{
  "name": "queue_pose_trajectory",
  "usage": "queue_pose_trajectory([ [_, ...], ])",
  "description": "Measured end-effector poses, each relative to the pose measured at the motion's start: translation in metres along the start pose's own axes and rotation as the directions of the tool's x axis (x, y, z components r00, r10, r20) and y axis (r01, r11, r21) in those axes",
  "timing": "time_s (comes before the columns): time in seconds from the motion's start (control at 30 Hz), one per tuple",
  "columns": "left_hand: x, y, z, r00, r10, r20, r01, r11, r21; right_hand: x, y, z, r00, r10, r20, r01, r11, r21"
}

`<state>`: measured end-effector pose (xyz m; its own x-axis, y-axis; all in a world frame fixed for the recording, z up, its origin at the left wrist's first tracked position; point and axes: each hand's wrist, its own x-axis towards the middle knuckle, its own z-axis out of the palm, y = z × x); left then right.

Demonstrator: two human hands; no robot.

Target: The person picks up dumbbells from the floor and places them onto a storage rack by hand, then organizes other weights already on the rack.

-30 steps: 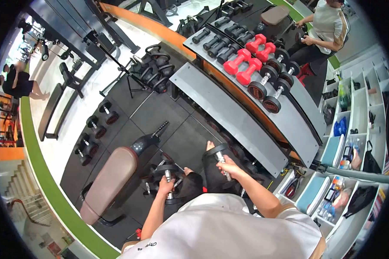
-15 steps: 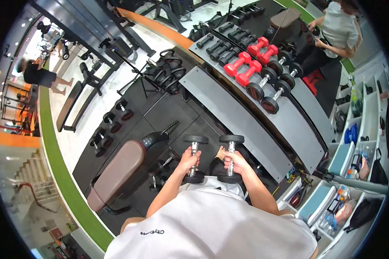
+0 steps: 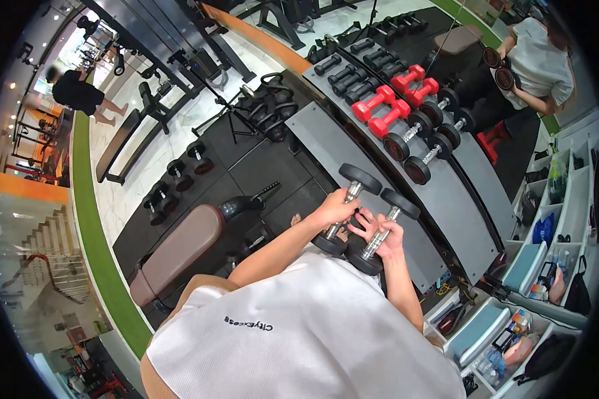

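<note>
My left hand [image 3: 337, 208] is closed around the chrome handle of a dumbbell [image 3: 361, 178] with black round heads. My right hand [image 3: 391, 238] grips a matching dumbbell [image 3: 400, 203]; some of its fingers are spread off the handle toward the left hand. Both dumbbells slant side by side in front of my white shirt [image 3: 299, 326], upper heads leaning right. In this view those heads overlap the lower shelf of a grey rack [image 3: 359, 169]. Higher on the rack lie red dumbbells [image 3: 373, 103] and a chrome-handled dumbbell [image 3: 427, 159].
A brown padded bench [image 3: 180, 249] stands at my left, with several dumbbells [image 3: 178, 174] on the floor beyond it. Kettlebells [image 3: 273, 106] sit by the rack's far end. A mirror behind the rack reflects a person [image 3: 546, 63] holding dumbbells. White cubbies [image 3: 472, 332] are at right.
Both dumbbells have swung right and up toward the rack, going from upright to slanted and nearer each other. Some right-hand fingers have opened off the handle. My view has turned slightly.
</note>
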<state>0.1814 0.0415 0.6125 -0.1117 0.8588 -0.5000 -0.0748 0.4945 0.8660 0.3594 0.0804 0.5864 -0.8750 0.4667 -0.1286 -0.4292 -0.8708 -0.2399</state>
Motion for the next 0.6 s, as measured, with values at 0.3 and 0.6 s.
queue_pose_trajectory([
  [0.3, 0.045, 0.041, 0.004, 0.982, 0.004, 0.19, -0.04, 0.982, 0.184, 0.007, -0.013, 0.0, 0.968, -0.18, -0.174, 0.195, 0.978, 0.071],
  [0.6, 0.131, 0.043, -0.024, 0.917, -0.086, 0.391, -0.015, 0.968, 0.249, 0.044, -0.017, -0.029, 0.891, -0.294, -0.345, 0.348, 0.932, 0.103],
])
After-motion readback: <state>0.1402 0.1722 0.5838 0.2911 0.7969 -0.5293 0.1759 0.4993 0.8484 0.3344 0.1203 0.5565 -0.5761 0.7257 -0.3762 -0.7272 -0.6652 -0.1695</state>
